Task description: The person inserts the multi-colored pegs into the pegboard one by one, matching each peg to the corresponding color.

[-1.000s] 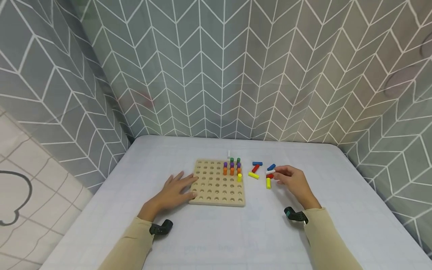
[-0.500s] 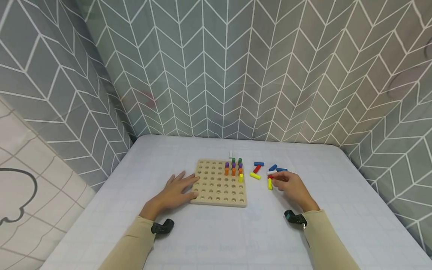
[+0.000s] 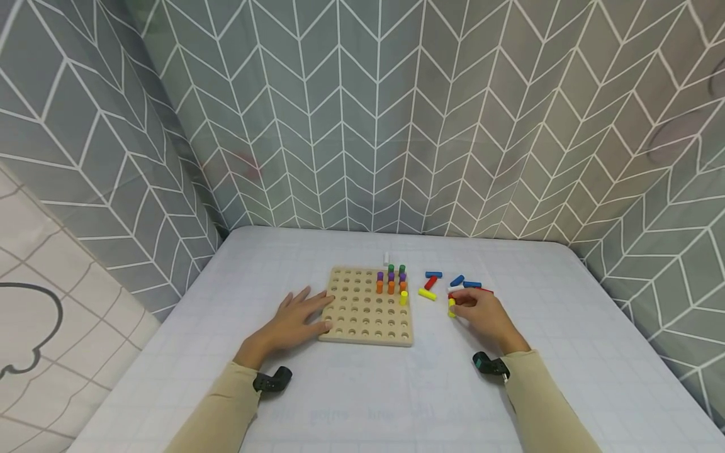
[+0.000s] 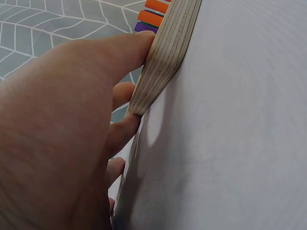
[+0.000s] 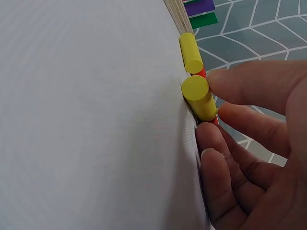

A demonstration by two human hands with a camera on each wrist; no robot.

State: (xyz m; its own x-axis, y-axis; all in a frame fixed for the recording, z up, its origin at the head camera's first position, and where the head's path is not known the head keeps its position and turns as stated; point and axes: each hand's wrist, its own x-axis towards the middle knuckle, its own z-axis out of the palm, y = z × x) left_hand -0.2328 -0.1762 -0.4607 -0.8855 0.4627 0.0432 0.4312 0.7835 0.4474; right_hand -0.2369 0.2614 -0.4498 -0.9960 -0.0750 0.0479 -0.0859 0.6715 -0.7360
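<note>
A beige wooden pegboard with rows of round holes lies on the table. My left hand rests on its left edge with fingers spread; in the left wrist view the thumb touches the board's layered side. Green, purple and orange pegs stand in the right-hand columns, with one yellow peg in front of them. To the right of the board, my right hand pinches a yellow peg lying on the table, between thumb and index finger. The other fingers are curled near the tabletop.
Around the right hand lie loose pegs: a yellow one, a red one, several blue ones and a white one partly hidden by fingers. Another white peg is behind the board. A patterned curtain closes off the back.
My right hand has moved slightly left and toward me, from the white and red pegs to the yellow peg. A blue peg and a red one have come into view behind it. The left hand stays put.
</note>
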